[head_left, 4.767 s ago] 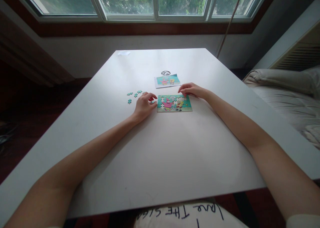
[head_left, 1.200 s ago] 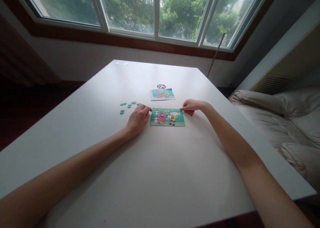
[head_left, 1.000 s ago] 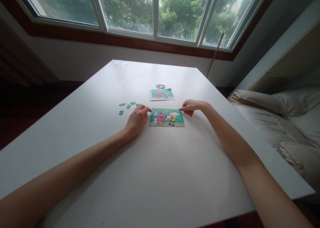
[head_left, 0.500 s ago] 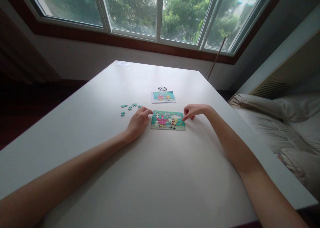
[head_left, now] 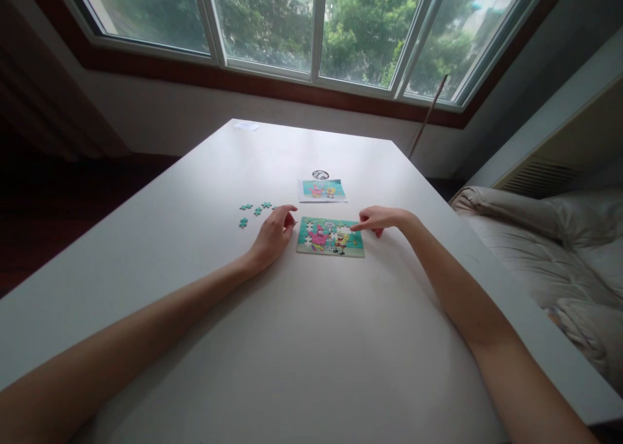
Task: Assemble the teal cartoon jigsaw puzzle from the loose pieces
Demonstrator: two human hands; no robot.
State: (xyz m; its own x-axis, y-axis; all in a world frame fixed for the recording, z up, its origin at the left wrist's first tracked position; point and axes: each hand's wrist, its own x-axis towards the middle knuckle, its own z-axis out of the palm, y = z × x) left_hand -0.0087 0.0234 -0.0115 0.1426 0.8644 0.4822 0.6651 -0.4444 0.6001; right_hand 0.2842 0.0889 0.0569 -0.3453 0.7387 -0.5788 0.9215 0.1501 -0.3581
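A jigsaw puzzle (head_left: 330, 244) with pink and yellow cartoon figures lies in its tray, and several white gaps show in its upper part. My left hand (head_left: 270, 237) rests beside the tray's left edge, index finger and thumb apart, with nothing visible between them. From the right, my right hand (head_left: 380, 218) reaches over the tray's upper right corner. Its index finger is stretched out onto the puzzle near a white gap, while the other fingers curl under. Loose teal puzzle pieces (head_left: 243, 222) lie left of my left hand, one partly hidden behind it.
Behind the tray lies a picture sheet (head_left: 322, 191) with the same figures, and beyond it a dark round object (head_left: 320, 174). A piece of paper (head_left: 246, 126) is at the white table's (head_left: 292, 340) far left corner. A padded sofa (head_left: 530, 236) stands at the right.
My right index finger has slid left, further over the puzzle. My left hand has drawn off the tray's corner, and its index finger and thumb have spread. The view has shifted slightly.
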